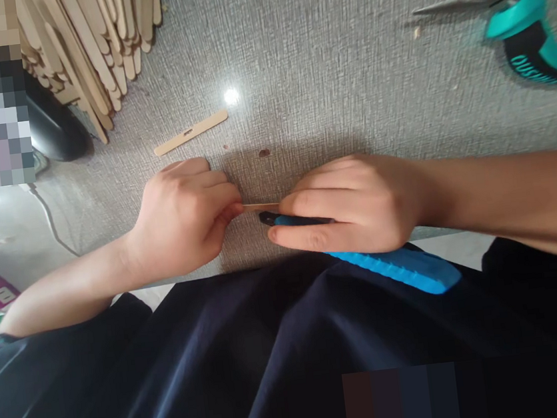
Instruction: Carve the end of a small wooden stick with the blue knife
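My left hand (191, 215) is closed, its thumb and fingertips pinching one end of a thin wooden craft stick (261, 205) seen edge-on. The fingers of my right hand (353, 204) close over the stick's other end. Tucked in that same hand is a utility knife (390, 266) with a ribbed blue handle, its black tip pointing left just below the stick. No blade can be made out. Beyond my left hand, a second craft stick (203, 125) with a small slot near its middle lies flat on the table.
A heap of craft sticks (93, 42) lies at the back left, beside a dark rounded object (61, 130). Teal-handled pliers (518, 17) lie at the back right among small wood chips. A white cable (51, 218) crosses the left side of the grey textured table (322, 63).
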Available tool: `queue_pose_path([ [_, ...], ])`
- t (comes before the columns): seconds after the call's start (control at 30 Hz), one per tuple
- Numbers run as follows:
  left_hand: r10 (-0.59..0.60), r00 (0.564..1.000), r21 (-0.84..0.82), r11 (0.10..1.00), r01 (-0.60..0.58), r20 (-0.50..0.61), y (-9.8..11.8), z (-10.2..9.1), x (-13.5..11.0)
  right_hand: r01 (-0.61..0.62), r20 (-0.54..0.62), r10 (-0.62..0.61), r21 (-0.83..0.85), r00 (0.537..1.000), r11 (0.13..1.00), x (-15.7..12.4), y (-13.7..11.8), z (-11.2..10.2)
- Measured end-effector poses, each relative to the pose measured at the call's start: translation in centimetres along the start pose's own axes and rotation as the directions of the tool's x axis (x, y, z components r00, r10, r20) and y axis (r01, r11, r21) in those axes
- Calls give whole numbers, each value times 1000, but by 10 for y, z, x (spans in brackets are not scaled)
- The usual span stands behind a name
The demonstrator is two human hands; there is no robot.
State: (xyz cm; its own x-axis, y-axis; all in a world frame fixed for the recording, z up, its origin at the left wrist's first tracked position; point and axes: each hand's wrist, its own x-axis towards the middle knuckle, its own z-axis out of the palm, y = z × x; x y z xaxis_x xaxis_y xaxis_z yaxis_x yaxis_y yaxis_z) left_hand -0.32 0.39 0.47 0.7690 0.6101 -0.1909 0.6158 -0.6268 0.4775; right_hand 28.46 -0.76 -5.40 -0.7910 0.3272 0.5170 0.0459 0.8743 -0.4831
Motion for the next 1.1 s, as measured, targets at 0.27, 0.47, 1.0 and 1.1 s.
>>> queue_pose_path([
  [0.27, -40, 998, -13, 999, 41, 43, 0, 0, -1, 10, 65, -7, -46, 998, 999, 3, 3, -8],
  [0.47, -77, 997, -30, 997, 77, 24, 2, -2, 2, 48, 113, -35, -112, 993, 993, 10, 4, -13],
  [1.0, -87, 994, -54, 994, 90, 66, 1, -1, 2, 61, 126, -46, -118, 991, 991, 13, 4, -12],
  [1.1, -87, 994, -47, 995, 90, 68, 1, -1, 2, 63, 129, -48, -114, 990, 991, 13, 5, -13],
])
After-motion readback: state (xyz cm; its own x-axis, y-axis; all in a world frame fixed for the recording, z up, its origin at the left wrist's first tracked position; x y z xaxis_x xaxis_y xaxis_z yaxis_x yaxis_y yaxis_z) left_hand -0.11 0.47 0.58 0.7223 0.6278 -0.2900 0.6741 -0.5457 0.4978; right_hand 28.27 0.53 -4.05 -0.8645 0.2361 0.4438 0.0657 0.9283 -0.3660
